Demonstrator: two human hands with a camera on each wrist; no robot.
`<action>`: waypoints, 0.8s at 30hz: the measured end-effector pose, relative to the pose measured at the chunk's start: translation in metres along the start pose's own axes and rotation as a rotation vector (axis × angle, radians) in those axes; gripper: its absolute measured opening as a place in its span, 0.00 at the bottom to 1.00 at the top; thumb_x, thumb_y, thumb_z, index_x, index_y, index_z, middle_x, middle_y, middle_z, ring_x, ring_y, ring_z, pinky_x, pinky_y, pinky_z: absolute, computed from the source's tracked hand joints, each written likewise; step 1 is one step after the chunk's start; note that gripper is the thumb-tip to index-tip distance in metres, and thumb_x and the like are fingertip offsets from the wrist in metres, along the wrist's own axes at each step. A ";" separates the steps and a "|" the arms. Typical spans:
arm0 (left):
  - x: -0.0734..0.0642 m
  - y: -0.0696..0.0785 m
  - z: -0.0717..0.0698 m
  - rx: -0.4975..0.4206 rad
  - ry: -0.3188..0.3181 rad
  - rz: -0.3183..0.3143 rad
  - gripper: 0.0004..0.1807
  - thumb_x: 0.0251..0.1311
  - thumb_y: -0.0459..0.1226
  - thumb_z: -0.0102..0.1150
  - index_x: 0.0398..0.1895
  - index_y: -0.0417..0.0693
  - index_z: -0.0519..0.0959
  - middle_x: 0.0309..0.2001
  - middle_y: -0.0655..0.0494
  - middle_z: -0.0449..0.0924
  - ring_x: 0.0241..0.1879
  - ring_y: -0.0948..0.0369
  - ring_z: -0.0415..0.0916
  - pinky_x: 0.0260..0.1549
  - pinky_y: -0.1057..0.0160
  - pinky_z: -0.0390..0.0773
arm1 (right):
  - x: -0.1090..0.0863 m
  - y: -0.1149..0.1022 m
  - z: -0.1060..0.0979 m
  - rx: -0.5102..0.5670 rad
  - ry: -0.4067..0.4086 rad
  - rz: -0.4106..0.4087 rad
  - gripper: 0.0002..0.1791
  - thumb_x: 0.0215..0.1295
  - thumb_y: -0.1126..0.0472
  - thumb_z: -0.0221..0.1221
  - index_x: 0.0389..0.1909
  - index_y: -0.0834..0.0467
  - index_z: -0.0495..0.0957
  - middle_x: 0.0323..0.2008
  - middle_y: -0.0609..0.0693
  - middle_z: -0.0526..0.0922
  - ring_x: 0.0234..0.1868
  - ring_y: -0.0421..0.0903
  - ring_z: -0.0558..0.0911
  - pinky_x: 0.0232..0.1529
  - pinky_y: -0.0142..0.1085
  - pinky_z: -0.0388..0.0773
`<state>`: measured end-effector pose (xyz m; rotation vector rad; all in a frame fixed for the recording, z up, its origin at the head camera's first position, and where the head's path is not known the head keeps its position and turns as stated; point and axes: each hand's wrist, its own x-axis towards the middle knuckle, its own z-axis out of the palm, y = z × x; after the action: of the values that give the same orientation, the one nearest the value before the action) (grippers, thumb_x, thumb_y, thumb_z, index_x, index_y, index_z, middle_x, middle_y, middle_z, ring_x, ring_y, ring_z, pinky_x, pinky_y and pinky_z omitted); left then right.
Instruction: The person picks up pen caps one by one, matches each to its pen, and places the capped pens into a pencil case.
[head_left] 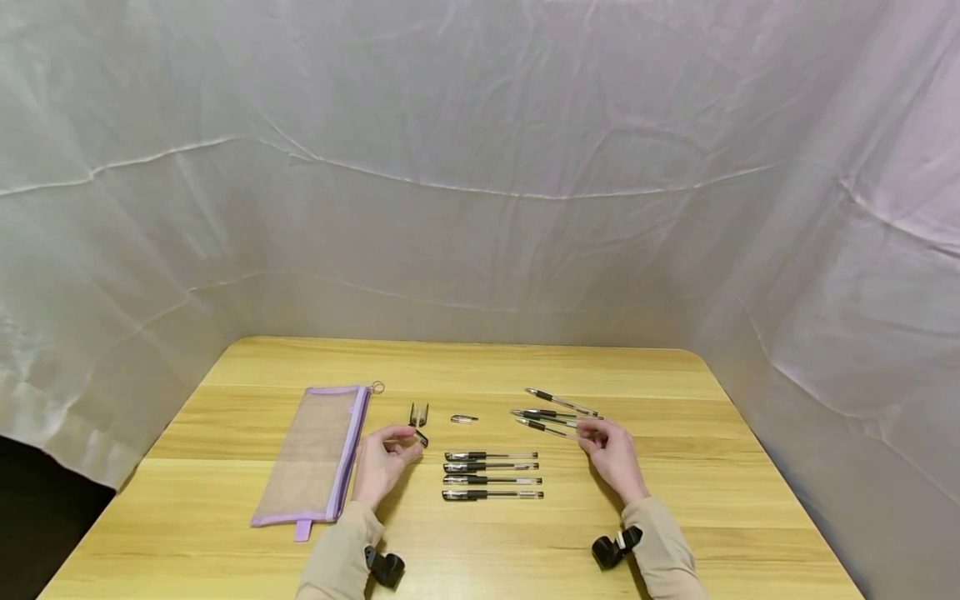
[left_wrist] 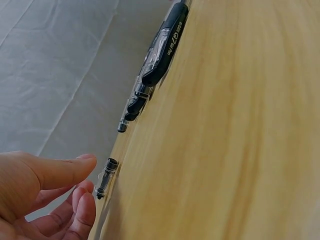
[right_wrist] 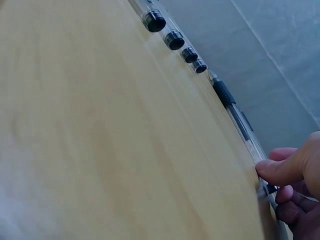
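My left hand [head_left: 387, 463] is beside a clear-and-black pen cap [left_wrist: 106, 177]. In the left wrist view, its thumb and bent fingers are spread apart, with the cap just past the fingertips. On the right, my right hand [head_left: 611, 454] pinches the rear end of an uncapped gel pen [right_wrist: 235, 112] between thumb and fingers. That pen's black grip points left, among several other uncapped pens [head_left: 551, 397]. More caps [head_left: 418, 414] lie beyond the left hand, and a single clear cap or clip piece [head_left: 463, 418] lies between the hands.
Several capped black gel pens [head_left: 491, 481] lie in parallel rows between the forearms. A mesh pouch with purple zipper trim [head_left: 348, 462] lies flat left of the left hand. Grey cloth [head_left: 480, 250] hangs around the wooden table [head_left: 712, 517].
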<state>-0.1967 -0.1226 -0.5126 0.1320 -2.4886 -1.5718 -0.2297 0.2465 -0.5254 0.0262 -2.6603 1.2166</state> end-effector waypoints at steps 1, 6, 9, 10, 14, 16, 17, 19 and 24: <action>0.000 0.000 0.000 0.002 0.001 0.001 0.14 0.51 0.29 0.73 0.43 0.37 0.85 0.40 0.41 0.88 0.28 0.67 0.74 0.27 0.75 0.73 | 0.000 0.001 0.000 -0.013 -0.007 -0.009 0.11 0.60 0.73 0.66 0.43 0.63 0.86 0.36 0.56 0.87 0.28 0.36 0.72 0.30 0.26 0.69; 0.000 0.000 -0.001 0.005 0.001 0.006 0.14 0.51 0.29 0.73 0.43 0.36 0.85 0.40 0.41 0.88 0.27 0.67 0.74 0.27 0.75 0.73 | 0.002 0.004 -0.004 -0.076 -0.047 -0.069 0.08 0.61 0.71 0.66 0.40 0.60 0.86 0.34 0.53 0.87 0.29 0.37 0.73 0.30 0.27 0.70; 0.000 -0.001 -0.001 -0.002 -0.001 0.008 0.14 0.51 0.29 0.73 0.42 0.36 0.85 0.40 0.41 0.88 0.27 0.68 0.74 0.27 0.75 0.73 | 0.002 0.006 -0.007 -0.097 -0.063 -0.089 0.06 0.61 0.70 0.67 0.38 0.60 0.87 0.34 0.53 0.87 0.30 0.38 0.75 0.32 0.28 0.72; 0.000 -0.001 -0.001 -0.004 -0.002 0.008 0.14 0.51 0.29 0.72 0.42 0.36 0.85 0.40 0.41 0.88 0.27 0.68 0.74 0.27 0.75 0.73 | 0.002 0.006 -0.008 -0.100 -0.065 -0.093 0.06 0.61 0.70 0.67 0.38 0.60 0.87 0.34 0.53 0.87 0.30 0.38 0.76 0.32 0.28 0.72; 0.000 0.000 -0.001 -0.004 -0.002 0.005 0.14 0.51 0.29 0.72 0.42 0.36 0.85 0.40 0.41 0.88 0.27 0.68 0.74 0.28 0.75 0.73 | 0.003 0.007 -0.008 -0.096 -0.065 -0.093 0.06 0.61 0.70 0.67 0.37 0.59 0.87 0.36 0.54 0.88 0.31 0.39 0.77 0.33 0.28 0.73; 0.000 0.000 -0.001 0.004 0.001 0.003 0.13 0.51 0.29 0.72 0.42 0.36 0.85 0.40 0.41 0.88 0.28 0.67 0.74 0.28 0.75 0.73 | 0.002 0.007 -0.008 -0.088 -0.061 -0.093 0.06 0.61 0.70 0.67 0.37 0.60 0.87 0.36 0.54 0.88 0.30 0.38 0.77 0.33 0.28 0.73; 0.000 0.000 -0.001 0.006 0.001 0.001 0.13 0.51 0.29 0.73 0.42 0.36 0.85 0.40 0.41 0.88 0.28 0.67 0.75 0.28 0.75 0.73 | 0.002 0.007 -0.009 -0.082 -0.062 -0.091 0.06 0.61 0.70 0.66 0.38 0.60 0.87 0.35 0.54 0.88 0.30 0.38 0.76 0.32 0.28 0.72; 0.000 0.000 -0.001 0.009 0.002 -0.002 0.13 0.51 0.29 0.73 0.42 0.36 0.85 0.40 0.41 0.88 0.28 0.66 0.75 0.28 0.75 0.73 | 0.001 0.007 -0.009 -0.069 -0.060 -0.086 0.07 0.62 0.70 0.66 0.39 0.60 0.87 0.34 0.53 0.88 0.30 0.37 0.74 0.32 0.28 0.71; 0.000 0.000 -0.001 0.007 0.001 -0.005 0.14 0.51 0.29 0.72 0.42 0.36 0.85 0.40 0.41 0.88 0.29 0.66 0.75 0.28 0.75 0.73 | -0.001 0.005 -0.009 -0.053 -0.040 -0.102 0.07 0.62 0.68 0.66 0.41 0.59 0.87 0.35 0.53 0.88 0.31 0.34 0.76 0.34 0.27 0.74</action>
<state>-0.1969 -0.1240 -0.5123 0.1394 -2.4949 -1.5647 -0.2280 0.2560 -0.5234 0.1770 -2.6877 1.1254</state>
